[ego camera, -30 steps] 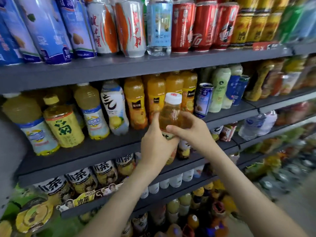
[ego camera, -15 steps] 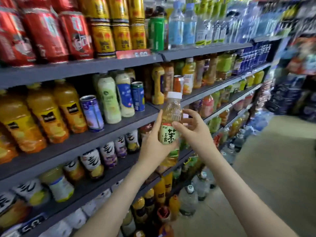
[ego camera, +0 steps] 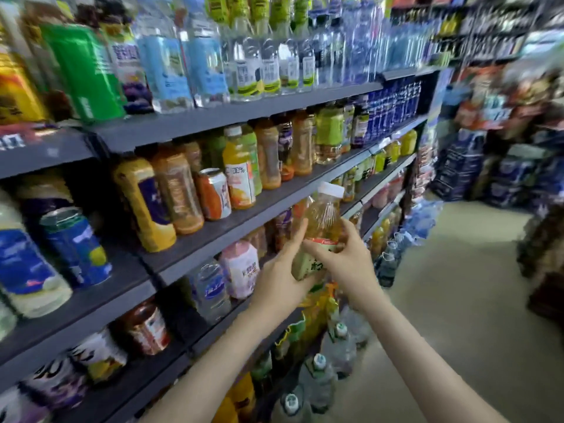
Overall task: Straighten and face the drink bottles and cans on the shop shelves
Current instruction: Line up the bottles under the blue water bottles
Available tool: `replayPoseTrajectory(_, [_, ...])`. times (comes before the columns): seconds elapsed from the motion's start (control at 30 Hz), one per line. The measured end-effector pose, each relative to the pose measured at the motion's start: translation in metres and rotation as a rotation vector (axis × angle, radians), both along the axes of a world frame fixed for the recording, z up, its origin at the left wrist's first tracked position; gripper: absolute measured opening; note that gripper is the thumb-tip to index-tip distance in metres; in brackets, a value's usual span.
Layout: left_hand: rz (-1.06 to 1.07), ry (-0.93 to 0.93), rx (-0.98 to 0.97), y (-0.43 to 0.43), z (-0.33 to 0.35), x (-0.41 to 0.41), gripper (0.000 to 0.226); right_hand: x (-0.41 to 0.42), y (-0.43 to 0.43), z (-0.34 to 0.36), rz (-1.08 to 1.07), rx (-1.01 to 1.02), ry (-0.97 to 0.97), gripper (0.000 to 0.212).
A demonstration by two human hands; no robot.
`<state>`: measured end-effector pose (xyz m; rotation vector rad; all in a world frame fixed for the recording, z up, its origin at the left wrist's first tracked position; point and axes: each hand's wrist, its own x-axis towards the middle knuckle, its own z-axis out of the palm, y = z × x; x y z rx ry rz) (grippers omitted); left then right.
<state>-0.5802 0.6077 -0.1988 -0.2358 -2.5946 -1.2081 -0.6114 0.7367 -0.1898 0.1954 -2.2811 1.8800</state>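
An amber tea bottle (ego camera: 323, 215) with a white cap and a green label is held upright in front of the shelves, off any shelf. My left hand (ego camera: 279, 277) wraps the label from the left and below. My right hand (ego camera: 345, 260) grips it from the right, fingers across the label. Behind the bottle, the middle dark shelf (ego camera: 274, 206) carries an orange juice bottle (ego camera: 239, 170), an orange can (ego camera: 214, 193) and several amber bottles. The shelf below holds a pink-labelled bottle (ego camera: 241, 271) and a clear water bottle (ego camera: 210, 291).
The top shelf (ego camera: 244, 109) is packed with water bottles and a green can (ego camera: 84, 71). Large water bottles (ego camera: 317, 380) stand on the floor at the shelf's foot. The aisle floor (ego camera: 442, 300) runs right; stacked drink packs (ego camera: 464, 172) and a display stand beyond.
The view has swung further right along the aisle. Both hands have carried the tea bottle along with it, and the bottle now tilts slightly with its label turned partly away.
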Motion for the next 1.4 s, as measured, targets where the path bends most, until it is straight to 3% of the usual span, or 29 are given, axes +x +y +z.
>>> replayPoseTrajectory(0.23, [-0.210, 0.075, -0.056, 0.084, 0.021, -0.153, 0.090, -0.134, 0.095, 0.018, -0.167, -0.070, -0.053, 0.075])
replayPoseTrajectory(0.37, [-0.285, 0.061, -0.035, 0.150, 0.018, -0.228, 0.087, -0.204, 0.162, 0.013, -0.232, -0.090, -0.042, 0.048])
replayPoseTrajectory(0.53, [-0.400, 0.025, -0.034, 0.238, 0.007, -0.333, 0.079, -0.303, 0.265, 0.005, -0.272, -0.095, -0.049, 0.069])
replayPoseTrajectory(0.67, [-0.415, -0.016, 0.030, 0.325, 0.001, -0.423, 0.072, -0.385, 0.357, 0.000, -0.278, -0.128, -0.063, 0.070])
replayPoseTrajectory(0.93, [-0.187, -0.045, 0.082, 0.457, -0.014, -0.592, 0.063, -0.558, 0.515, -0.004, -0.277, -0.056, -0.055, 0.069])
replayPoseTrajectory(1.1, [-0.082, -0.067, 0.107, 0.511, -0.026, -0.706, 0.061, -0.679, 0.579, -0.016, -0.226, -0.036, -0.051, 0.087])
replayPoseTrajectory(1.27, [0.020, -0.111, 0.062, 0.573, -0.051, -0.826, 0.064, -0.793, 0.638, -0.028, -0.202, -0.028, -0.026, 0.056])
replayPoseTrajectory(1.4, [0.107, -0.156, 0.015, 0.611, -0.062, -0.898, 0.064, -0.872, 0.681, -0.032, -0.170, -0.001, -0.029, 0.058])
